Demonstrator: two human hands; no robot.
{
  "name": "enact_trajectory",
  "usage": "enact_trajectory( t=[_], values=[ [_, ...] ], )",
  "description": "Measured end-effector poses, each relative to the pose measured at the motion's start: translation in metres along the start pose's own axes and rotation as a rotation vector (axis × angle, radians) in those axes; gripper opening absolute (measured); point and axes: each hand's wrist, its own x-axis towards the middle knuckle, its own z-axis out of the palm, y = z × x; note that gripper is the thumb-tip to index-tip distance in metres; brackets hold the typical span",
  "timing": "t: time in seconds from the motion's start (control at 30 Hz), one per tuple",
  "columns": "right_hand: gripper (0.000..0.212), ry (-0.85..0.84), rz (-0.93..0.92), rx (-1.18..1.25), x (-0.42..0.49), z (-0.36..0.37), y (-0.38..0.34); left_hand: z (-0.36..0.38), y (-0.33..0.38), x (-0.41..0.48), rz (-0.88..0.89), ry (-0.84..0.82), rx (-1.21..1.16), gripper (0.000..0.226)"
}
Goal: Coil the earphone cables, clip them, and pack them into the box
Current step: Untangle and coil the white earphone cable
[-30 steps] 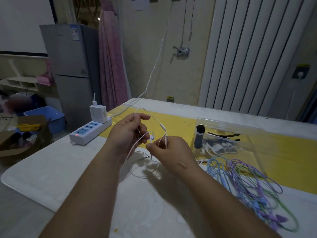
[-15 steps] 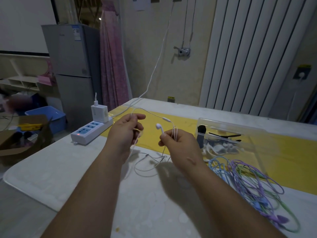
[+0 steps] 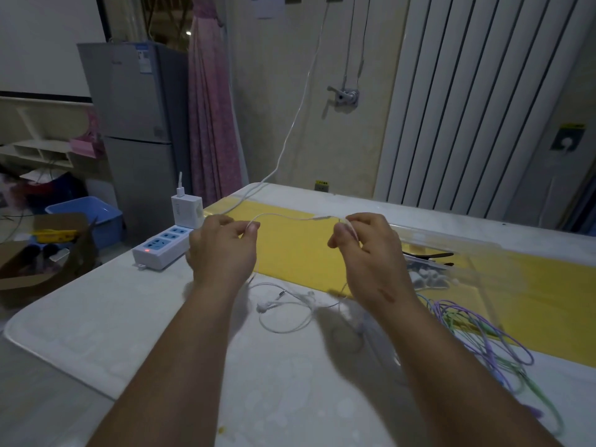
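The thin white earphone cable (image 3: 263, 306) lies partly in loose loops on the white worktop (image 3: 96, 333), below our wrists, earbuds and plug mixed together. Above, our left hand (image 3: 222, 250) and right hand (image 3: 371, 253) each pinch it, with one span drawn between them. We should wind even loops under light tension, so the slack feeds cleanly. The clear plastic box (image 3: 483, 253) waits beyond, toward the right edge.
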Motion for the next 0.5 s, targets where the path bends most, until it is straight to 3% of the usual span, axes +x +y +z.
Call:
enact_trajectory(
  t=[0.17,0.3,0.4,0.5],
  values=[
    [0.041,0.009,0.19,0.295,-0.002,-0.002,-0.002,-0.005,0.005,-0.004,-0.025,-0.082,-0.177,0.028],
    [0.041,-0.067,0.194,0.156,-0.001,0.004,0.005,-0.005,0.013,-0.013,0.039,-0.234,-0.442,0.014],
    [0.041,-0.006,0.124,0.046,0.0,0.005,0.004,-0.006,0.015,-0.014,0.029,-0.311,-0.64,0.02],
    [0.039,0.1,0.09,0.098,-0.002,0.006,0.003,-0.007,0.015,-0.013,0.021,-0.346,-0.78,0.023]
  ],
)
